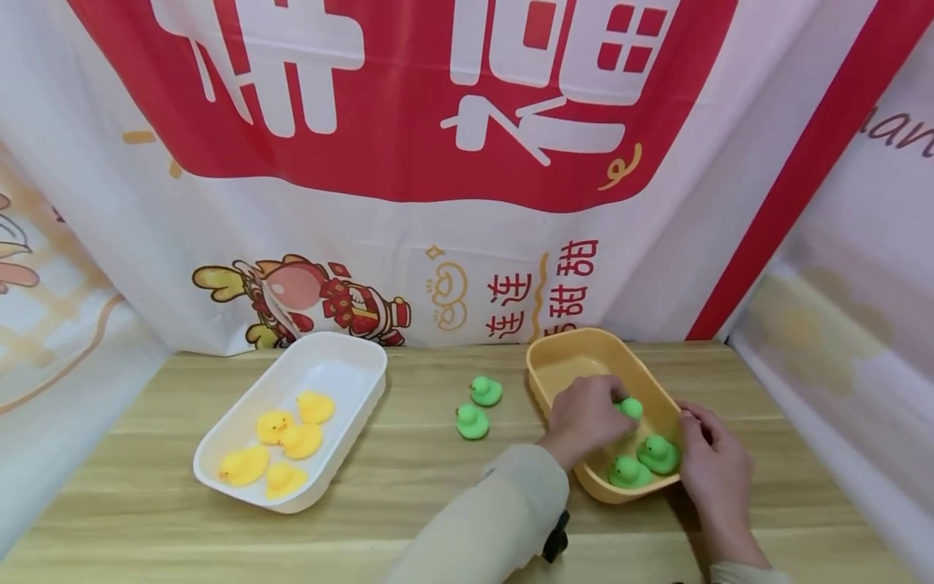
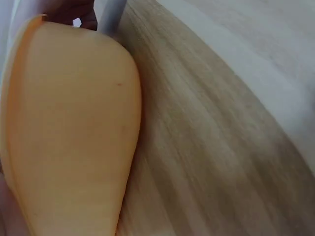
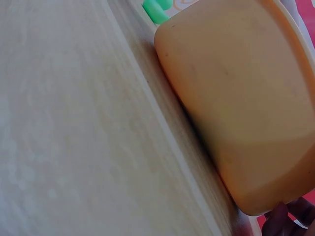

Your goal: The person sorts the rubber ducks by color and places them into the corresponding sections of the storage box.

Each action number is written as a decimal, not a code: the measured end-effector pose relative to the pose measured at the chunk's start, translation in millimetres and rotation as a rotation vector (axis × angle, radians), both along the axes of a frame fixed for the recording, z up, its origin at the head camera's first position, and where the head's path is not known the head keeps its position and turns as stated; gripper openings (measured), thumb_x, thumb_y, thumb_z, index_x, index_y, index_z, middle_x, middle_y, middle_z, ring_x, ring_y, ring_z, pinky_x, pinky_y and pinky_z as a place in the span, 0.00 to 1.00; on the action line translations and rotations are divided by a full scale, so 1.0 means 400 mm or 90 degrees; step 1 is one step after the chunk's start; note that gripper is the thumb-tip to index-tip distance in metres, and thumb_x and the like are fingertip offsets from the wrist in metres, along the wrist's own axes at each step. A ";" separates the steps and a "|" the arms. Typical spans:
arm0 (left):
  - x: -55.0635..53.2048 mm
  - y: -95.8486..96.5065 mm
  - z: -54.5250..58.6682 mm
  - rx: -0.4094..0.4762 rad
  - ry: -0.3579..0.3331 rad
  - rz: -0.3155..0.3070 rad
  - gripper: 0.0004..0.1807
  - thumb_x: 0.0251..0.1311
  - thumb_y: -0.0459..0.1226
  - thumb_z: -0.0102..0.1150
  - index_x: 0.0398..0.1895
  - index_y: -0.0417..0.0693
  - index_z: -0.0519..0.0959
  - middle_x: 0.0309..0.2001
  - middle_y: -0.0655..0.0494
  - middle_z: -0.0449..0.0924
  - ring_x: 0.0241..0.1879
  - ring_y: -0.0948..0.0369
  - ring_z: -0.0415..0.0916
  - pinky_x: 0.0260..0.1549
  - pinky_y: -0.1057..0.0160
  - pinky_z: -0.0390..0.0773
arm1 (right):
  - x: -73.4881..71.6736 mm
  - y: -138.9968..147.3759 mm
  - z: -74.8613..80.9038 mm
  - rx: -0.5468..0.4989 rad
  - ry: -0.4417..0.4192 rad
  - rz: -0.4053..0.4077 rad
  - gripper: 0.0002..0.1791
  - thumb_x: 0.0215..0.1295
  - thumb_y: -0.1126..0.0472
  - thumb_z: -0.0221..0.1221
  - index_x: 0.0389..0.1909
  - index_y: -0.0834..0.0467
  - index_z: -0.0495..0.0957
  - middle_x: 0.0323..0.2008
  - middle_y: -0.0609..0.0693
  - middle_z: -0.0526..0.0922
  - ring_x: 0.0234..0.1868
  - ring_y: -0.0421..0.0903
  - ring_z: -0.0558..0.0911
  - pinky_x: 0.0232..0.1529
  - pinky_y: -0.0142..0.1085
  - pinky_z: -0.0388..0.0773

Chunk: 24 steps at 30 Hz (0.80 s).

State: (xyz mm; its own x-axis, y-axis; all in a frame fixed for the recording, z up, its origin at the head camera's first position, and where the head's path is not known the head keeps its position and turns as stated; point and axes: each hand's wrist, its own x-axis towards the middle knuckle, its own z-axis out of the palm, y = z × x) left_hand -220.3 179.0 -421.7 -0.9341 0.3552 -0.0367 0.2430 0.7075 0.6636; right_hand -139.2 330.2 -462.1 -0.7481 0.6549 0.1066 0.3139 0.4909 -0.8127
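Note:
In the head view, my left hand [image 1: 591, 414] reaches over the left rim into an orange plastic bin [image 1: 584, 361], its curled fingers on a green toy duck [image 1: 631, 408] that they partly hide. Two more green ducks lie at the bin's near end, one at the right [image 1: 658, 454] and another green duck [image 1: 629, 472] beside it. My right hand [image 1: 718, 462] grips the bin's right rim from outside. The bin's outer wall fills much of both wrist views, with fingertips [image 3: 280, 223] at its edge in the right wrist view.
On the wooden table [image 1: 409, 487], left of the orange bin, lie two green ducks, a farther green duck [image 1: 485, 391] and a nearer green duck [image 1: 472, 422]. A white bin [image 1: 350, 361] with several yellow ducks [image 1: 302, 440] stands at the left. A printed cloth [image 1: 409, 276] hangs behind.

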 end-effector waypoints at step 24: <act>-0.041 0.022 -0.011 -0.059 -0.059 -0.007 0.10 0.57 0.41 0.81 0.29 0.58 0.84 0.33 0.67 0.81 0.34 0.66 0.75 0.34 0.65 0.78 | -0.008 0.005 -0.006 0.000 0.010 0.000 0.24 0.84 0.46 0.48 0.64 0.51 0.85 0.61 0.59 0.87 0.60 0.54 0.81 0.53 0.36 0.70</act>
State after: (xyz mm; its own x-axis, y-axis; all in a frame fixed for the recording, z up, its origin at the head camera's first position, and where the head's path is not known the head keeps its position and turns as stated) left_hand -236.6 187.9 -426.1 -0.9212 0.3564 -0.1564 0.1914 0.7648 0.6152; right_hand -142.5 332.1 -464.7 -0.7468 0.6545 0.1179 0.3010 0.4907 -0.8177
